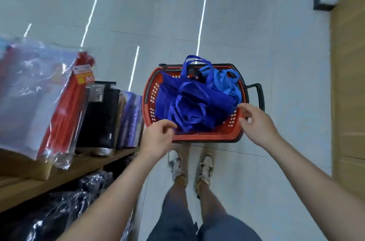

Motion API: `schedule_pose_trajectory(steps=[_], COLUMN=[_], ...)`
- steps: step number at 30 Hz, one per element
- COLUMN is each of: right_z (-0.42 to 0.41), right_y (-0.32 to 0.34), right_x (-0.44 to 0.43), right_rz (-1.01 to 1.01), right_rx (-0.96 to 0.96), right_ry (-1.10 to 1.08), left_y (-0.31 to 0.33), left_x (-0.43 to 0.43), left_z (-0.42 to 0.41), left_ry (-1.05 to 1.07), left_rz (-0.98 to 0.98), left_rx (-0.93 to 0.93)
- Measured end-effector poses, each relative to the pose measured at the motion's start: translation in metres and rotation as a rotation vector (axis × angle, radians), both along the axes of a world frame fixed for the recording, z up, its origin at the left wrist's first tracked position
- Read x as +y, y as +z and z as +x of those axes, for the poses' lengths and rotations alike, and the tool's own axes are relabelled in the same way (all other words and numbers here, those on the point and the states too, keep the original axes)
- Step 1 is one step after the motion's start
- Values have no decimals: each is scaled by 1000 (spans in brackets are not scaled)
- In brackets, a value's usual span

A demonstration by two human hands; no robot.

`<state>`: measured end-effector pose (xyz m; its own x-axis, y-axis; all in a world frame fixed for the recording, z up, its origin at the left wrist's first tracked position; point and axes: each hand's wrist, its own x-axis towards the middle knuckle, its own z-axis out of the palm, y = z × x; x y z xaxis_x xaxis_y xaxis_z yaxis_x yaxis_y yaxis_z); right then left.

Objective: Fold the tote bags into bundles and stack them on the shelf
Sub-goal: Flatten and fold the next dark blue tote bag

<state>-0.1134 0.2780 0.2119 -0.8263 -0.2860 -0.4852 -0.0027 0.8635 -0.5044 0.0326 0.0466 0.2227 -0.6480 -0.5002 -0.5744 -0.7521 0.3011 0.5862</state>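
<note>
Position: the person stands on the tiled floor facing a red basket that rests on the floor just ahead of the feet. The tote bags, all blue, lie loose and unfolded in a heap that fills the basket, handles looping up toward its far edge. No folded bundle is visible anywhere in view.

Left hand: at the near-left corner of the basket, fingers curled, fingertips at the edge of the nearest blue fabric. Whether it pinches the fabric or only touches it cannot be told.

Right hand: over the near-right corner of the basket, fingers relaxed and spread wide, holding nothing; one fingertip is close to the heap.

Shelf: wooden, to the person's left, carrying upright packaged goods marked A5 near its right end. No tote bag is on it.

Assessment: the step in hand appears to be picking one bag from the basket, so the task is at or near its start. The next move calls for a firm hold on one bag only, lifting it free of the tangled handles of the others before folding. Snagged handles could drag neighbouring bags out.
</note>
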Motion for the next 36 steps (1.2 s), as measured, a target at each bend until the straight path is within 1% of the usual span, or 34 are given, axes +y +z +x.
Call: schedule_pose_trajectory(steps=[4, 7, 9, 11, 13, 16, 17, 19, 21, 22, 24, 26, 27, 28, 29, 30, 31, 32, 33, 34, 35, 36], right_z=[-28, -46, -52, -53, -49, -38, -33, -20, -9, -5, -3, -11, -21, -34, -49, -65, -81, -97, -111, -123, -134, -142], right_y=[-73, -128, -156, -181, -206, -237, -245, -253, -250, -245, -238, -226, -217, -207, -196, -182, -167, -150, -134, -120, -107, -95], right_x=[-11, -17, -25, -45, -67, -92, -95, -100, -105, -109, -115, -118, -118, -116, -114, -112, -110, -107, -102, -98, -93, -88], right_rz=[43, 82, 94, 59, 16, -16, -15, -17, -34, -55, -116, -229, -285, -335, -382, -422, -462, -497, -510, -507, -493, -482], right_rx=[-27, -8, 24, 2, -87, -220, -264, -347, -392, -388, -331, -182, -99, -60, -72, -106, -141, -161, -161, -154, -146, -146], right_ry=[-23, -12, 83, 239, 379, 473, 472, 478, 475, 438, 283, 102, 36, -39, -125, -198, -239, -253, -239, -210, -186, -180], left_y=[-80, -149, -192, -231, -263, -302, -308, -309, -293, -283, -258, -229, -214, -201, -190, -183, -178, -175, -175, -175, -175, -174], left_x=[-12, -22, -30, -38, -42, -41, -40, -33, -27, -25, -23, -26, -30, -35, -43, -51, -62, -72, -83, -90, -94, -95], left_z=[-56, -89, -100, -105, -107, -100, -97, -97, -110, -117, -134, -150, -158, -164, -169, -173, -174, -175, -176, -179, -183, -187], left_ry=[-59, -101, -51, 13, 79, 272, 342, 439, 396, 374, 382, 379, 371, 363, 374, 401, 390, 315, 164, -3, -158, -284], left_rz=[6, -58, -93, -95, -1, 259, 328, 379, 328, 332, 455, 572, 606, 627, 629, 570, 425, 208, -10, -179, -292, -348], left_rx=[-37, -112, -195, -306, -409, -497, -482, -342, -229, -175, -48, 52, 75, 95, 123, 180, 244, 283, 270, 208, 107, 17])
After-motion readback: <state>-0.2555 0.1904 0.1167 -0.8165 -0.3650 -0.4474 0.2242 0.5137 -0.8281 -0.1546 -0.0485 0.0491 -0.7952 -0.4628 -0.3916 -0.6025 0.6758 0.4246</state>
